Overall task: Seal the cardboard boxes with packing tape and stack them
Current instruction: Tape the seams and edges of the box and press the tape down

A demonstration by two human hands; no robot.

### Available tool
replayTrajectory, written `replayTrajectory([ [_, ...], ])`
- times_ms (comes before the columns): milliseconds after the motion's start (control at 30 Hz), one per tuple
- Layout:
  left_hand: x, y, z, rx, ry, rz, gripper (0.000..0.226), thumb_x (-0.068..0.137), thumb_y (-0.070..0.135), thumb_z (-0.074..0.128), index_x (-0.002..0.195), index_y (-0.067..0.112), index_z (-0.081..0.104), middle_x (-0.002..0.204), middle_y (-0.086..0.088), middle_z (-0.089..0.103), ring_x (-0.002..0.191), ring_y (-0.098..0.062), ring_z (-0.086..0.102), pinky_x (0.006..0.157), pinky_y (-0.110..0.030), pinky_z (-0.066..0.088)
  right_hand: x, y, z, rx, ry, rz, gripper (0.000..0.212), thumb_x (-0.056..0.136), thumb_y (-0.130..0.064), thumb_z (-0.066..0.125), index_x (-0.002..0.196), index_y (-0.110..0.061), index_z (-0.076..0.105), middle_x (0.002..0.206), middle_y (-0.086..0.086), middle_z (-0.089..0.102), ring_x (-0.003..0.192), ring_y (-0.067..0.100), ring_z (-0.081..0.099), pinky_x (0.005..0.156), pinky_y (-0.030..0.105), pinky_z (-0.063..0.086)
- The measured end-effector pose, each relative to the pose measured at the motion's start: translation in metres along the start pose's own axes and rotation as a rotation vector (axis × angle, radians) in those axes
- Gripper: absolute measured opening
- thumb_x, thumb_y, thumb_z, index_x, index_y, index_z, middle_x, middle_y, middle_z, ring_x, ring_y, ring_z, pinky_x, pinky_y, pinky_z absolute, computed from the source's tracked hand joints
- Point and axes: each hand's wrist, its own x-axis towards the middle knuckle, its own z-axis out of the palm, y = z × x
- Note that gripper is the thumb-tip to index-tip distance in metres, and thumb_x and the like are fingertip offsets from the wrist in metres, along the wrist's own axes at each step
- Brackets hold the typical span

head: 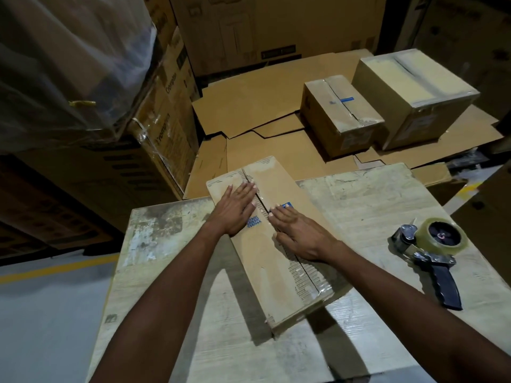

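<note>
Your long cardboard box (265,261) lies flat on the pale table (373,205), angled so that its far end hangs past the table's far edge. Both of your hands rest on its top, palms down and fingers straight, holding nothing. Your left hand (235,208) presses the left flap, fingertips at the centre seam (307,272). Your right hand (298,233) lies just beside it on the right flap, fingertips touching a small blue mark. Glossy clear tape shows over the near stretch of the seam (whether it runs the full length, you cannot tell from here).

The tape dispenser (431,250) sits well apart on the right of the table, on its side, with its dark handle pointing near. Far right, on flattened cardboard sheets (249,106) on the floor, stand two taped boxes side by side: a smaller one (340,114) and a larger one (414,92), touching or almost so. Tall stacked cartons (166,120) rise at the left.
</note>
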Motion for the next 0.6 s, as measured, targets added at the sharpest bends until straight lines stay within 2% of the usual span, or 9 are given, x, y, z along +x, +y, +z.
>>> replayTrajectory([
  [100,0.015,-0.015,-0.006,0.009,0.007,-0.105,0.057,0.111,0.044,0.017,0.164,0.023,0.011,0.171,0.007,0.005,0.157,-0.011,-0.002,0.127,-0.045,-0.005,-0.009,0.001,-0.004,0.029,-0.004,-0.013,0.062,0.109,-0.041,0.031,0.163,-0.012,0.023,0.171,0.005,0.012,0.158,0.011,0.003,0.117,0.013,-0.014],
  [167,0.024,-0.023,-0.008,0.013,0.017,-0.111,0.056,0.111,0.045,0.017,0.163,0.025,0.016,0.171,0.008,0.01,0.157,-0.012,-0.001,0.127,-0.047,-0.005,-0.017,0.001,-0.004,0.048,-0.016,-0.041,0.058,0.11,-0.038,0.036,0.163,-0.015,0.026,0.171,0.001,0.013,0.158,0.009,0.005,0.118,0.013,-0.012],
  [267,0.027,-0.028,-0.003,-0.002,0.056,-0.102,0.056,0.11,0.047,0.019,0.162,0.027,0.025,0.169,0.009,0.018,0.158,-0.012,0.001,0.127,-0.048,-0.004,-0.021,0.001,-0.008,0.082,0.02,-0.066,0.05,0.108,-0.036,0.043,0.153,-0.016,0.049,0.164,0.001,0.035,0.154,0.01,0.026,0.128,0.026,0.012],
  [333,0.026,-0.029,-0.001,-0.011,0.091,-0.106,0.055,0.11,0.047,0.021,0.161,0.027,0.028,0.168,0.009,0.022,0.158,-0.013,0.003,0.128,-0.048,-0.001,-0.011,0.0,-0.014,0.103,0.091,-0.07,0.041,0.105,-0.034,0.045,0.136,-0.016,0.066,0.148,0.003,0.059,0.143,0.013,0.046,0.122,0.037,0.034],
  [367,0.026,-0.029,0.0,-0.017,0.107,-0.107,0.055,0.11,0.046,0.021,0.161,0.026,0.029,0.168,0.009,0.023,0.158,-0.013,0.005,0.128,-0.047,0.0,-0.004,0.001,-0.017,0.108,0.122,-0.069,0.04,0.105,-0.033,0.044,0.132,-0.016,0.068,0.142,0.004,0.064,0.139,0.015,0.05,0.12,0.037,0.036],
  [400,0.026,-0.028,0.001,-0.024,0.12,-0.108,0.055,0.11,0.046,0.022,0.16,0.026,0.031,0.167,0.008,0.025,0.157,-0.013,0.006,0.128,-0.046,0.001,0.004,0.001,-0.019,0.105,0.138,-0.067,0.04,0.105,-0.033,0.043,0.134,-0.016,0.066,0.143,0.005,0.062,0.14,0.017,0.049,0.123,0.033,0.03],
  [433,0.026,-0.026,0.001,-0.031,0.133,-0.108,0.055,0.11,0.045,0.024,0.16,0.025,0.033,0.167,0.007,0.027,0.157,-0.013,0.008,0.128,-0.045,0.002,0.013,0.002,-0.021,0.093,0.14,-0.058,0.043,0.106,-0.033,0.041,0.142,-0.014,0.059,0.151,0.007,0.055,0.146,0.018,0.042,0.126,0.025,0.017],
  [500,0.025,-0.025,0.002,-0.046,0.166,-0.108,0.054,0.109,0.044,0.028,0.157,0.022,0.038,0.165,0.005,0.032,0.157,-0.013,0.013,0.128,-0.044,0.005,0.034,0.006,-0.023,0.055,0.137,-0.036,0.054,0.109,-0.034,0.038,0.157,-0.01,0.039,0.167,0.01,0.032,0.157,0.019,0.021,0.121,0.016,-0.006],
  [600,0.024,-0.025,0.002,-0.067,0.197,-0.112,0.053,0.109,0.044,0.031,0.155,0.021,0.042,0.163,0.005,0.035,0.156,-0.012,0.014,0.128,-0.042,0.006,0.058,0.01,-0.023,0.011,0.056,-0.002,0.06,0.111,-0.035,0.033,0.164,-0.009,0.02,0.172,0.012,0.013,0.16,0.019,0.006,0.121,0.019,-0.012],
])
